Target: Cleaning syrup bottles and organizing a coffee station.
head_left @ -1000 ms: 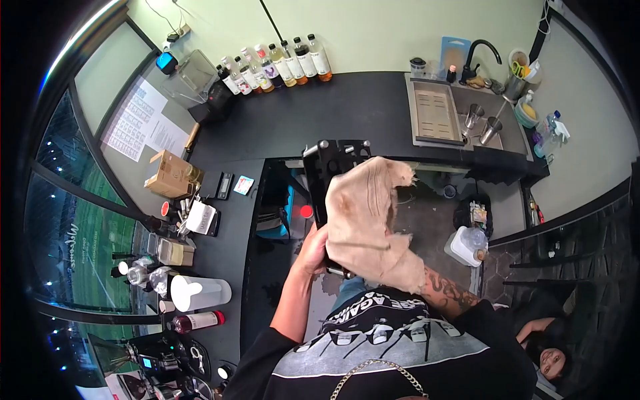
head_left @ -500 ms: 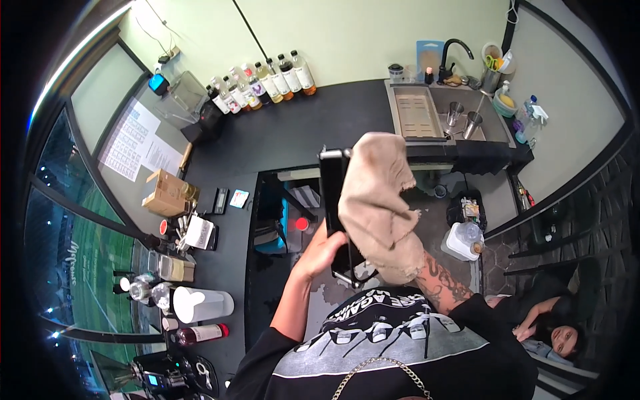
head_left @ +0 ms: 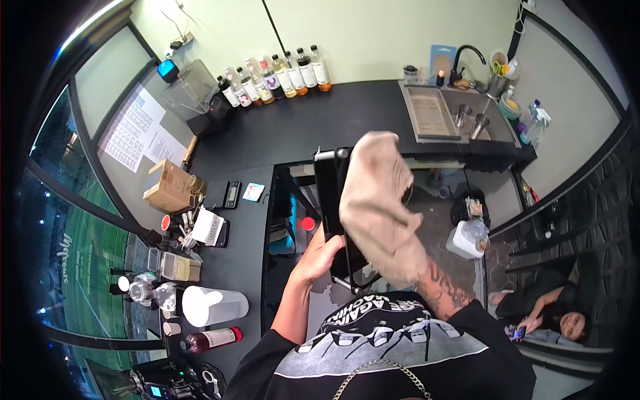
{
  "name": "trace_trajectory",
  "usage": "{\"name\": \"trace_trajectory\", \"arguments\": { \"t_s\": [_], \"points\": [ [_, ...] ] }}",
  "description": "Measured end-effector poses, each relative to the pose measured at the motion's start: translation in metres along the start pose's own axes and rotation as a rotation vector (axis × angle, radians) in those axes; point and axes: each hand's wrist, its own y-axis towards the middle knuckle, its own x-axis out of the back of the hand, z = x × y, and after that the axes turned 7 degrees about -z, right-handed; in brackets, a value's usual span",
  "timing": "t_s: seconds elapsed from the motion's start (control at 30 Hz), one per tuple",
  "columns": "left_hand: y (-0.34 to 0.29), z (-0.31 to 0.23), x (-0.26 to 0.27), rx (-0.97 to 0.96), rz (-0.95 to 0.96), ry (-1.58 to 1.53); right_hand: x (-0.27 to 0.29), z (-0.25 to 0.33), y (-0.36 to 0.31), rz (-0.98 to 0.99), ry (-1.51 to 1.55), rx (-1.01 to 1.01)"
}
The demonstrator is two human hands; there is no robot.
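Note:
My left hand [head_left: 319, 259] is closed on the left edge of a flat black rectangular object [head_left: 328, 190], its thumb lying over the front. The object stands nearly upright before my chest, with bars with silver-coloured ends at its top and bottom; I cannot make out its exact kind. A beige cloth [head_left: 379, 200] with a frayed edge and faint stains is draped over my right hand and wrist, against the object's right side. The cloth hides the fingers of that hand; only the tattooed forearm [head_left: 443, 290] shows below it.
Several bottles [head_left: 293, 75] line the wall behind the black counter [head_left: 320, 117]. A sink [head_left: 490, 127] with metal cups is at the back right. On the left counter stand a white pitcher [head_left: 217, 305] and cardboard box [head_left: 168, 187]. Another person [head_left: 540, 307] sits at the lower right.
The surroundings have shifted slightly right in the picture as my head turned. The cloth's folds differ a little against the black object. My left hand keeps its grip.

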Motion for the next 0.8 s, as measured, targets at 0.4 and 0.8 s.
{"name": "trace_trajectory", "arguments": {
  "t_s": [0.4, 0.8],
  "points": [
    [0.029, -0.008, 0.032, 0.018, -0.189, -0.442, -0.092, 0.108, 0.011, -0.016, -0.139, 0.164],
    [-0.004, -0.05, 0.034, 0.051, -0.13, -0.6, -0.064, 0.101, 0.021, -0.012, -0.038, 0.072]
  ]
}}
